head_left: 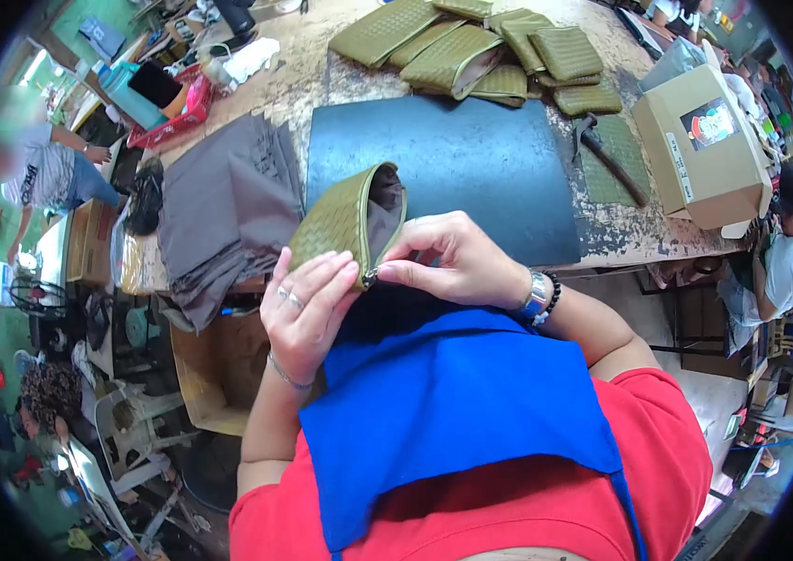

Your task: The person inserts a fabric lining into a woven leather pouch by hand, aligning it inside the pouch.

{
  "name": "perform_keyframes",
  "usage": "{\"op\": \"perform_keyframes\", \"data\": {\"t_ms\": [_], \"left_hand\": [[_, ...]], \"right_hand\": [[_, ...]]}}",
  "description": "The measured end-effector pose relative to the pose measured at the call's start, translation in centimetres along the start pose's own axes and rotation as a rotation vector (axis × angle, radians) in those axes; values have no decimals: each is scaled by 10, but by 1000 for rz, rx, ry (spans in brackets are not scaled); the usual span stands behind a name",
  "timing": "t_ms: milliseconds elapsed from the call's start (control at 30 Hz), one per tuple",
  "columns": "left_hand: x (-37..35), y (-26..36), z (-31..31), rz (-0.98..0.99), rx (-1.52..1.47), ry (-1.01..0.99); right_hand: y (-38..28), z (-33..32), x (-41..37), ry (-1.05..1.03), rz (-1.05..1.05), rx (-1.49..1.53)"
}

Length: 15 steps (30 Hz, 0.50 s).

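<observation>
An olive-green woven zipper pouch (329, 221) is held up at the table's near edge, its zippered mouth gaping toward the right and its dark lining showing. My left hand (301, 307) grips the pouch's lower corner, fingers laid over the woven side and the thumb hidden behind. At the near end of the zipper, my right hand (462, 257) pinches the small metal zipper pull (371, 276) between thumb and index finger. Both hands meet at that corner. Behind the pouch lies a black cutting mat (443, 173).
Several more woven pouches (452, 56) are heaped at the back. Folded dark cloth (223, 192) lies left, near a red basket (181, 112). A hammer (609, 159) rests on a green woven piece (616, 140), beside a cardboard box (686, 140). Other people work on both sides.
</observation>
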<state>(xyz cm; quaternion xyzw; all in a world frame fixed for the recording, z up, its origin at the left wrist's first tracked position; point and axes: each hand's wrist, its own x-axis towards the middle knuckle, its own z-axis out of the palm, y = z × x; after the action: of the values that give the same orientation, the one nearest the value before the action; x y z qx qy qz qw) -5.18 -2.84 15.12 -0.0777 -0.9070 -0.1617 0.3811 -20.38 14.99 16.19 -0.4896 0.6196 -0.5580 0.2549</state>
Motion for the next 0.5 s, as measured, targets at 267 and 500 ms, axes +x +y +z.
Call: {"op": "perform_keyframes", "data": {"t_ms": [267, 500], "left_hand": [[-5, -12, -8, -127, -35, -53], [-3, -16, 10, -201, -78, 8]], "right_hand": [[-5, 21, 14, -56, -48, 133], [11, 3, 25, 1, 4, 70]]}}
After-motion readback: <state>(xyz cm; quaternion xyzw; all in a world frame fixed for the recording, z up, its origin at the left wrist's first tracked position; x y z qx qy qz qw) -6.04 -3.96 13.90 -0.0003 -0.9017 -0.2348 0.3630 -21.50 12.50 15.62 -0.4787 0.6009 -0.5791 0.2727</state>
